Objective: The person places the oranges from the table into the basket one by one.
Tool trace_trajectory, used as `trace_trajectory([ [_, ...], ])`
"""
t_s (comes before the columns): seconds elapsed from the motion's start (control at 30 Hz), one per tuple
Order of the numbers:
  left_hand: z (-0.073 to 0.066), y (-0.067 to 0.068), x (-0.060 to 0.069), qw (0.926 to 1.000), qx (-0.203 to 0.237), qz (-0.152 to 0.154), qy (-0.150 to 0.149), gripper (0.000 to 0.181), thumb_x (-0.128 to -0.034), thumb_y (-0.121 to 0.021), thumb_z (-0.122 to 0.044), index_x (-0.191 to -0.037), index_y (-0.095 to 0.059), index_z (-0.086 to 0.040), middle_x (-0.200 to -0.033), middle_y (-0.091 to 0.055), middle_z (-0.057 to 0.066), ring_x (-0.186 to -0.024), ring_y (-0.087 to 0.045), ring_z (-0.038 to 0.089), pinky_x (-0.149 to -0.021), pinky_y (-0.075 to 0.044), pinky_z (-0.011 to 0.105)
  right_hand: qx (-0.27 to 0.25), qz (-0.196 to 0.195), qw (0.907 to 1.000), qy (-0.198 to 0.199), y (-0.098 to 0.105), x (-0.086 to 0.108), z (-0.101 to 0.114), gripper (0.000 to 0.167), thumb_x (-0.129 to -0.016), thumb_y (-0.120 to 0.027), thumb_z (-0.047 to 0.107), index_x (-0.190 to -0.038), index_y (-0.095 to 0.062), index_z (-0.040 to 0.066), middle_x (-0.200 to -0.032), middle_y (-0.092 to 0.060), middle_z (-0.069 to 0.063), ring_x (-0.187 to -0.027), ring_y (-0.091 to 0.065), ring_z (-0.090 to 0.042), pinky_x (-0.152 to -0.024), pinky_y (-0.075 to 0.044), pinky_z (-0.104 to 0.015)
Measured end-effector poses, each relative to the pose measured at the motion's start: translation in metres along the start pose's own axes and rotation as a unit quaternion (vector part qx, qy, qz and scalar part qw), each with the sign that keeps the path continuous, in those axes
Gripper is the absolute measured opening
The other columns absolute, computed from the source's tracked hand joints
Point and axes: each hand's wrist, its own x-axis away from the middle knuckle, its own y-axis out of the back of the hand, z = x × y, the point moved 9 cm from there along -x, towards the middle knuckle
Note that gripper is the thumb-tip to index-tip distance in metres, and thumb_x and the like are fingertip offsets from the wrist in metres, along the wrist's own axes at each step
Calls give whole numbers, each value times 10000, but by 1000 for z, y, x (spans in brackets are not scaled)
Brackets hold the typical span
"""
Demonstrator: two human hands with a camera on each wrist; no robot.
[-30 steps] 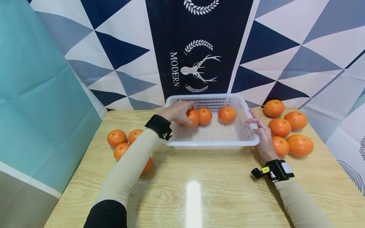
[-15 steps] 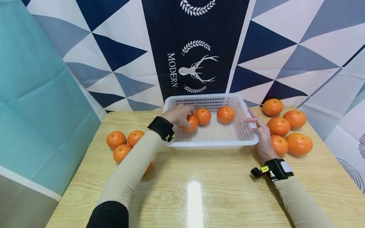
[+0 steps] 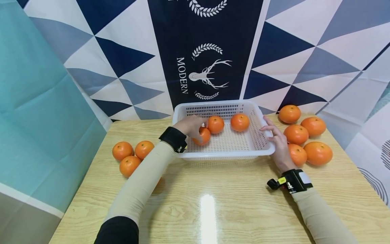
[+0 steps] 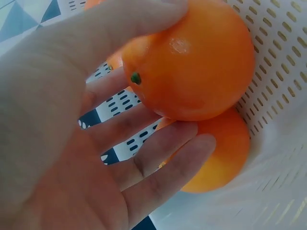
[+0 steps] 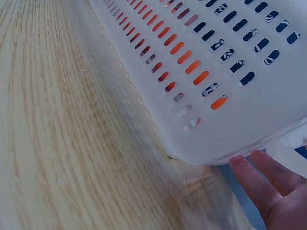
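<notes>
My left hand [image 3: 191, 125] reaches into a white perforated plastic basket [image 3: 222, 155] and holds an orange [image 3: 203, 136] near its left end. In the left wrist view the thumb lies over this orange [image 4: 206, 62], with the fingers behind it; a second orange [image 4: 220, 158] shows past the fingertips. Two more oranges stand in the basket, one [image 3: 215, 124] beside the held one, the other [image 3: 240, 122] farther right. At the basket's right end my right hand [image 3: 280, 149] touches the rim. Its fingertips [image 5: 242, 165] meet the outer wall in the right wrist view, extended.
Several oranges [image 3: 129, 166] lie left on the wooden table [image 3: 237, 203], partly hidden by the left forearm. Another group of oranges [image 3: 318, 153] lies right, close to the right hand. A patterned cloth [image 3: 210, 34] hangs behind the basket.
My left hand has moved the held orange slightly toward the basket's near side, in front of its neighbour. The right hand keeps its place at the rim. The head view has shifted a little.
</notes>
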Motion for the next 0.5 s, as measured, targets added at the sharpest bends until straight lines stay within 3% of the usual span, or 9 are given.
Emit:
trace_trajectory([
  [0.2, 1, -1, 0, 10000, 36, 5, -2, 517, -876, -928, -160, -1320, -663, -143, -1191, -686, 87, -1145, -559, 284, -1008, -461, 381, -28, 61, 10000, 30, 0, 1, 0, 429, -1019, -326, 12, -1210, -691, 129, -1908, -241, -17, -1537, -489, -130, -894, -644, -170],
  [0.5, 3, -3, -3, 9999, -143, -74, 34, 606, -875, -945, -225, -1416, -679, -163, -1225, -709, 80, -1158, -580, 275, -1065, -488, 400, 109, 24, 9999, -41, 0, 1, -1, 441, -1014, -314, 18, -1215, -691, 128, -1915, -217, -15, -1712, -296, -278, -924, -625, -142],
])
